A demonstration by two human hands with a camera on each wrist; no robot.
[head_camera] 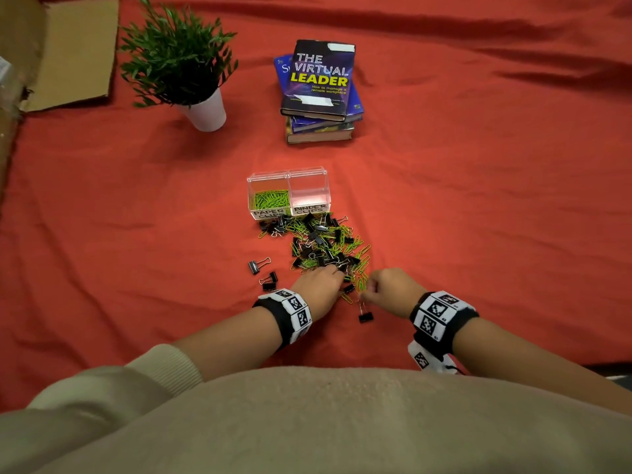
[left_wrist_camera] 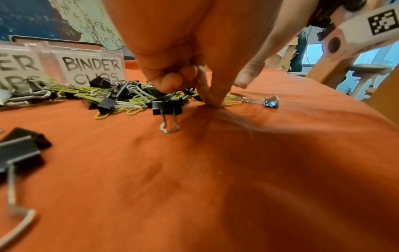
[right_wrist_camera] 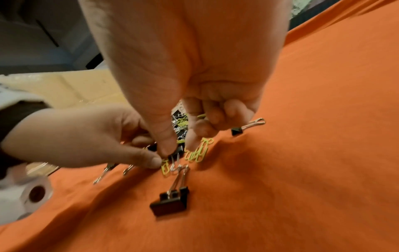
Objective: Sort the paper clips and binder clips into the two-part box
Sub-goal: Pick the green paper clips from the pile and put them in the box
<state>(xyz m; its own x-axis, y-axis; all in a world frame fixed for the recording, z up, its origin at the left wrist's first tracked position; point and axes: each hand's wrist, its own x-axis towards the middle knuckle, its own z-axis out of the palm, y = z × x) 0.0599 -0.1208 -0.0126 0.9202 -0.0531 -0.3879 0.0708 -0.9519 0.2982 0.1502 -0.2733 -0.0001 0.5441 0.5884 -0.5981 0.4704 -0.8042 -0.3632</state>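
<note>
The clear two-part box (head_camera: 289, 181) stands on the red cloth, with green paper clips in its left part and little showing in the right part labelled BINDER CLIPS (left_wrist_camera: 91, 71). A mixed pile of green paper clips and black binder clips (head_camera: 321, 244) spreads from the box toward me. My left hand (head_camera: 321, 280) is at the pile's near edge, fingers curled, thumb and forefinger (left_wrist_camera: 210, 102) pinching down at a green paper clip on the cloth. My right hand (head_camera: 386, 289) holds green paper clips (right_wrist_camera: 200, 116) in its curled fingers and pinches (right_wrist_camera: 179, 148) into the clips beside the left thumb.
One black binder clip (right_wrist_camera: 169, 202) lies just in front of my right hand, and a few more (head_camera: 265, 271) lie left of my left hand. Behind the box are a stack of books (head_camera: 319, 90), a potted plant (head_camera: 181, 63) and cardboard (head_camera: 75, 53).
</note>
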